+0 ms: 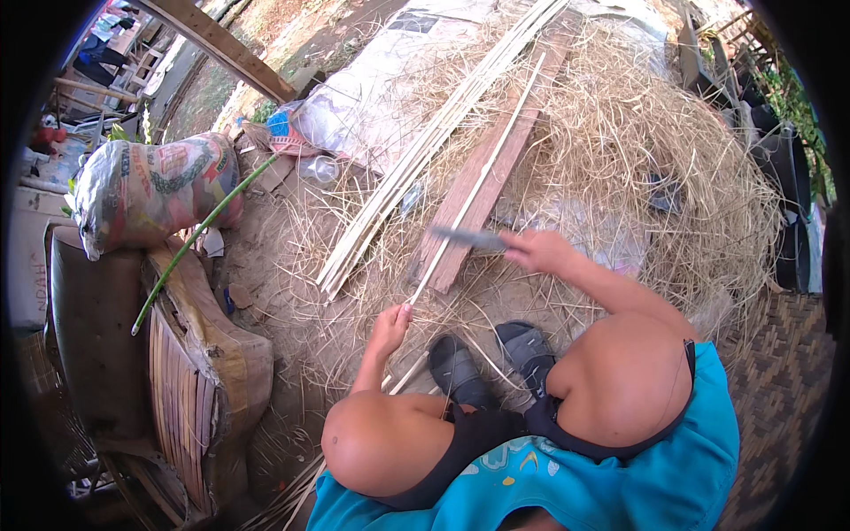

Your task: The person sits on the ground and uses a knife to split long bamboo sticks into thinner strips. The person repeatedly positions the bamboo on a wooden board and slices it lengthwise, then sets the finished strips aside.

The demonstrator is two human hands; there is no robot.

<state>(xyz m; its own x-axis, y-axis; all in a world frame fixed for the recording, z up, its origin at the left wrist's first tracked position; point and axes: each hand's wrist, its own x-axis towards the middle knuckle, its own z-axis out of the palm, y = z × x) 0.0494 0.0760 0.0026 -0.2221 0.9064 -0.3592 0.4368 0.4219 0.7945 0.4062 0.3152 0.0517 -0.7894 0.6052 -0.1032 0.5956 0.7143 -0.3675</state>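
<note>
Spread at right, a heap of pale shavings. Laid slantwise to its left, a bundle of pale strips. Just beside that, a reddish-brown board. Stretched along the board, a single strip, pinched at its near end by the left hand. Held crosswise over it, a knife, gripped by the handle in the right hand. Too blurred to tell blade contact.

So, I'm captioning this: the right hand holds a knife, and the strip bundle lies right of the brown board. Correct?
Not quite: the head view shows the strip bundle lying left of the brown board. The right hand does hold a knife.
</note>
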